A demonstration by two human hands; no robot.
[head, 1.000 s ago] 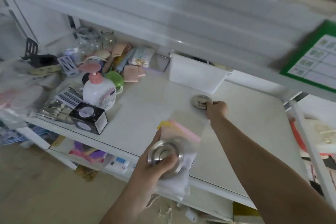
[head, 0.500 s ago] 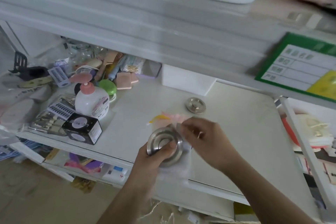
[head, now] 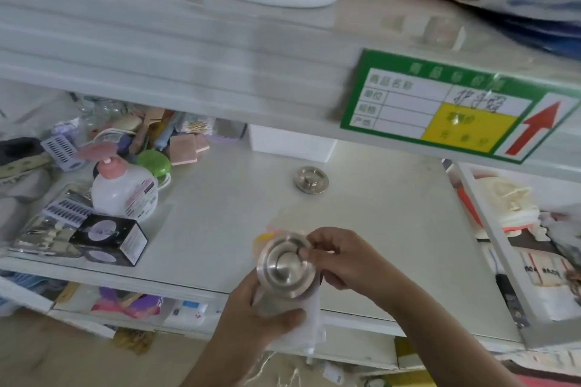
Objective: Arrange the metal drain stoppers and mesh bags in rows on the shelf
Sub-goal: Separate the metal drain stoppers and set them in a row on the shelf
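One round metal drain stopper [head: 311, 179] lies flat on the white shelf [head: 393, 223], near the back. Over the shelf's front edge my left hand [head: 251, 320] holds a second metal drain stopper [head: 286, 267] together with white mesh bags [head: 306, 324], which hang down behind it. A pink and yellow edge of the bags shows just above the stopper. My right hand [head: 342, 258] pinches that stopper's right rim with thumb and fingertips.
The shelf's left part is crowded: a pink-capped lotion bottle [head: 124, 192], a black box [head: 108, 239], nail sets, sponges, a green compact. A white box [head: 290, 143] stands at the back. An upper shelf with a green price tag [head: 440, 107] overhangs.
My right hand left the stopper lying on the shelf, came back to the front and took hold of the stopper in my left hand. The camera view tilted upward.
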